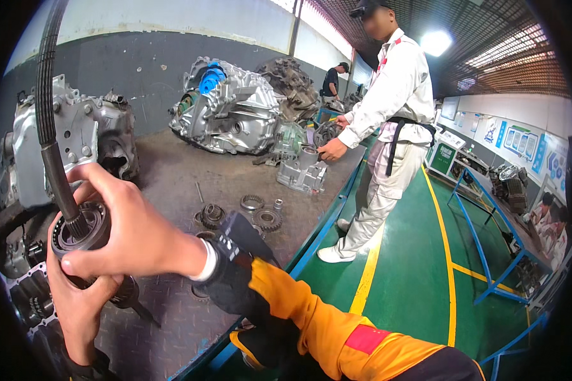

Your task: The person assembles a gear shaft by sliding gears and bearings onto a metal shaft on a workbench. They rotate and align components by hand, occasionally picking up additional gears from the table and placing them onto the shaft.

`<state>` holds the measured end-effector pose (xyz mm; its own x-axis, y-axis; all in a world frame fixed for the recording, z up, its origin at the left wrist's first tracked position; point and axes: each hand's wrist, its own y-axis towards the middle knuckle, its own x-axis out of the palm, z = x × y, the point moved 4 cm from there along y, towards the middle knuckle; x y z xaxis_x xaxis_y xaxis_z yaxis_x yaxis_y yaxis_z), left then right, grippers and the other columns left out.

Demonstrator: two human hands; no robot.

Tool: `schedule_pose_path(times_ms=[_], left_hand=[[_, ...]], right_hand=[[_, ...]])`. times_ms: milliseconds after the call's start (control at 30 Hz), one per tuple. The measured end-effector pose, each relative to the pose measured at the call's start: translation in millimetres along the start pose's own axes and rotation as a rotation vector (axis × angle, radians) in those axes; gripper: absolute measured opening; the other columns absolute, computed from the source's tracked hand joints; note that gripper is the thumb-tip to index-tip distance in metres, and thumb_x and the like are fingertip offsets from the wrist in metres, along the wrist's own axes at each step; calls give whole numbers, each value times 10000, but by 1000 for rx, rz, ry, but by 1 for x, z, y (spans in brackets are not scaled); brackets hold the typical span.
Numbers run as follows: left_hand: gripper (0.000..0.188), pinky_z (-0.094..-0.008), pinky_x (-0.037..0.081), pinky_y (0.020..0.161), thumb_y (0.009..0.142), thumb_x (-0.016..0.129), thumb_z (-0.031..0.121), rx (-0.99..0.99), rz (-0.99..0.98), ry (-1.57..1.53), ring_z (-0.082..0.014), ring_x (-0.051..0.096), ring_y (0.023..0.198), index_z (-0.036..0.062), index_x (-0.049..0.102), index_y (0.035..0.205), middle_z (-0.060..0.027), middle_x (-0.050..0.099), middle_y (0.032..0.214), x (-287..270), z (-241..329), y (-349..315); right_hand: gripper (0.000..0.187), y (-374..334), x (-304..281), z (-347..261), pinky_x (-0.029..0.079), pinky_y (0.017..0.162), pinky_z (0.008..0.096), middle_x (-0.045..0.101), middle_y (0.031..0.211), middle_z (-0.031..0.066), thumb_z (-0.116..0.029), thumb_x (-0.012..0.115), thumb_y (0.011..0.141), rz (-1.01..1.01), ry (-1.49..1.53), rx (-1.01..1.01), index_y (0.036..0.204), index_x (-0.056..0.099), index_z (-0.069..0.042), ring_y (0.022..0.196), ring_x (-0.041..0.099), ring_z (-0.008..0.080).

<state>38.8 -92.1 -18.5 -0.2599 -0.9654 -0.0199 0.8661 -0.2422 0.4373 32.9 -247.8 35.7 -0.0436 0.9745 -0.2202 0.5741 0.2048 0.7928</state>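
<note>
A ring-shaped bearing (100,233) sits inside the grip of both hands, with a long splined shaft (46,114) standing in its centre. Clock directions here are read from that bearing as seen in the head view. The right hand (130,225) lies at 3 o'clock, closed around the bearing's upper and near sides, its thumb across the front. The left hand (79,308) is at 6 o'clock, clasped on the bearing from below, with 1 finger running up its left side and the thumb just beneath the right thumb. The shaft rises close to 12 o'clock, leaning slightly left; a narrow end shows at 5 o'clock, beyond a dark gear (127,293) below the hands.

Behind the shaft, near 12 o'clock, stands a bolted grey housing (76,136). An opened metal casing (32,295) lies at 7 o'clock, partly hidden by the left hand. At 3 o'clock, loose gears (267,220) lie on the metal table (165,184), well apart from the hands. Toward 2 o'clock is a large silver housing (235,124) with a blue part (212,77) on it. Farther out, between 2 and 3 o'clock, a co-worker (397,89) in white stands beside a smaller housing (302,174), 1 hand at its upper edge.
</note>
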Motion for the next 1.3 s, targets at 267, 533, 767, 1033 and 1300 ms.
schedule_pose_path(times_ms=[267, 533, 767, 1033, 1300], left_hand=[[1088, -339, 480, 1038, 670, 839, 130, 83, -64, 57, -217, 588, 1225, 29, 308, 1614, -109, 572, 1349, -14, 5, -4], [824, -288, 413, 663, 814, 819, 394, 347, -106, 380, -142, 590, 740, 49, 439, 1458, -81, 652, 936, 27, 79, -74], [1055, -486, 588, 722, 796, 824, 128, 89, -909, 701, -418, 741, 789, 232, 251, 1675, -202, 754, 871, 90, 20, -92], [1003, -455, 548, 605, 814, 835, 130, 252, -771, 567, -372, 698, 638, 164, 296, 1659, -146, 702, 707, 100, 43, -76], [1016, -476, 571, 645, 818, 835, 159, 215, -754, 576, -380, 713, 668, 172, 270, 1663, -152, 725, 734, 108, 41, -72]], right_hand=[[799, 6, -1, 9, 542, 895, 347, 723, 983, 163, -349, 880, 637, 10, 120, -8, 1244, 570, 66, 937, 686, 211], [580, 5, 0, 1, 541, 891, 370, 718, 970, 192, -306, 866, 667, -3, -65, -202, 1081, 681, 55, 920, 694, 288], [816, 12, 1, 2, 570, 923, 364, 735, 1074, 107, -627, 872, 711, -118, -271, -244, 1228, 681, -25, 965, 698, 231], [735, 4, -6, -13, 589, 850, 359, 727, 1039, 73, -669, 856, 730, -98, -156, 1, 1108, 707, -56, 929, 699, 206], [705, 4, 3, -10, 586, 848, 352, 706, 1002, 47, -663, 862, 721, -81, -267, -106, 1071, 690, -76, 898, 691, 196]])
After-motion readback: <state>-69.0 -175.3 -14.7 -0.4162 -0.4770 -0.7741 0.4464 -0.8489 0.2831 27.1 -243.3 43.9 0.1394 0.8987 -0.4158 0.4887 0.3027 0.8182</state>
